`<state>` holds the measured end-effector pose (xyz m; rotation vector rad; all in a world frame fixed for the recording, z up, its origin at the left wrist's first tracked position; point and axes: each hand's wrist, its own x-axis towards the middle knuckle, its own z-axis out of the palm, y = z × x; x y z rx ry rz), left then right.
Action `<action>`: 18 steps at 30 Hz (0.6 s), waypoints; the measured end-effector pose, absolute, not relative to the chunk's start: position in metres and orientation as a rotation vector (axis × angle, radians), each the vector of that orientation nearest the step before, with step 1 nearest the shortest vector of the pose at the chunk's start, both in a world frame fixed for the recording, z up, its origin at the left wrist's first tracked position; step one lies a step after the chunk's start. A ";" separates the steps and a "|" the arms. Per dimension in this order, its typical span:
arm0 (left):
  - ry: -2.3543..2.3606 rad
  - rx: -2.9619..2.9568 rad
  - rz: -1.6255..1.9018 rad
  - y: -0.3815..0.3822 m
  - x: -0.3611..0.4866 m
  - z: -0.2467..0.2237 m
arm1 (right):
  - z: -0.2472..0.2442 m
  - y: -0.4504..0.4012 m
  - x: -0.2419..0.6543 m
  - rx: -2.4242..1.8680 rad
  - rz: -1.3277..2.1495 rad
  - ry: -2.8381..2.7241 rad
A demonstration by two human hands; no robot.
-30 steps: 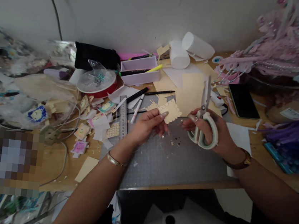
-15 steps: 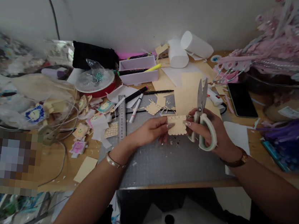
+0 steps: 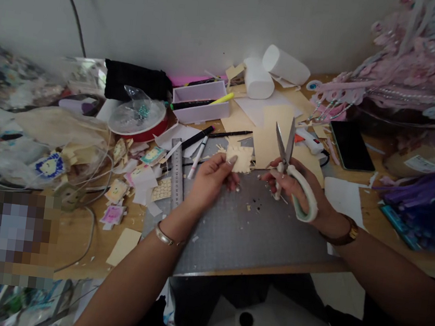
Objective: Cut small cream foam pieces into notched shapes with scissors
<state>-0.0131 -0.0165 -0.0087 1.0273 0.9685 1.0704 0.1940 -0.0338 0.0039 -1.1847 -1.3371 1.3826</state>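
Head view shows us the mat (image 3: 232, 243) nearest, small scraps (image 3: 254, 207) strewn on it. Above it, our left hand (image 3: 215, 177) pinches the card (image 3: 241, 159), scalloped along its edge, between thumb and fingers. Our right hand (image 3: 297, 185) grips the scissors (image 3: 285, 164) by their handles, blades parted and pointing away from us, apart from the card. Beyond our left wrist lies the ruler (image 3: 177, 171), with the white pen (image 3: 198, 158) just beside it. Farther off we see the lilac box (image 3: 203, 112) and, to its right, two white rolls (image 3: 259, 80) near the wall (image 3: 179, 17).
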 end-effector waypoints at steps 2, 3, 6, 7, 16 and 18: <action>1.005 1.010 1.181 -0.013 -0.017 -0.007 | 0.008 -0.034 0.195 -1.160 1.495 -1.376; 1.017 1.012 1.214 -0.012 -0.019 -0.005 | 0.011 -0.035 0.195 -1.176 1.558 -1.398; 1.045 1.042 1.217 -0.011 -0.020 -0.003 | 0.016 -0.037 0.191 -1.246 1.708 -1.425; 1.050 1.056 1.199 -0.012 -0.019 -0.002 | 0.018 -0.038 0.190 -1.255 1.730 -1.426; 1.048 1.104 1.084 -0.020 -0.016 0.001 | 0.014 -0.038 0.189 -1.247 1.762 -1.385; 1.037 1.094 1.071 -0.020 -0.016 0.001 | 0.013 -0.038 0.189 -1.227 1.768 -1.386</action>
